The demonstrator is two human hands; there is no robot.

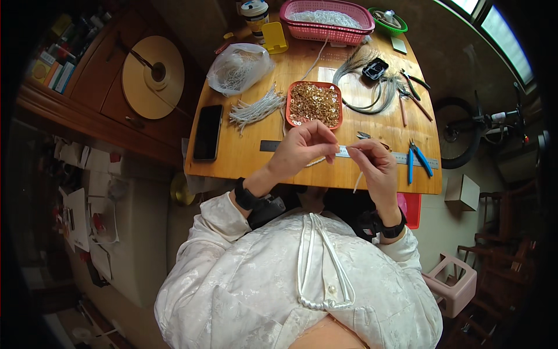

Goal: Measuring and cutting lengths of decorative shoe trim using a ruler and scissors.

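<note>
My left hand is raised over the table's near edge, thumb and forefinger pinched together. What sits between those fingertips is too small to make out. A short twisted white cord shows just under them; whether it is held or lies on the table I cannot tell. Close by on the right, my right hand pinches a thin white cord, whose end hangs below the fingers. Behind both hands lies a steel ruler. An orange tray full of small gold-coloured metal pieces stands just beyond my left hand.
Blue-handled pliers lie at right, more pliers farther back. A black phone, a bundle of white cords and a plastic bag are at left. Grey cords, a black box and a pink basket stand beyond.
</note>
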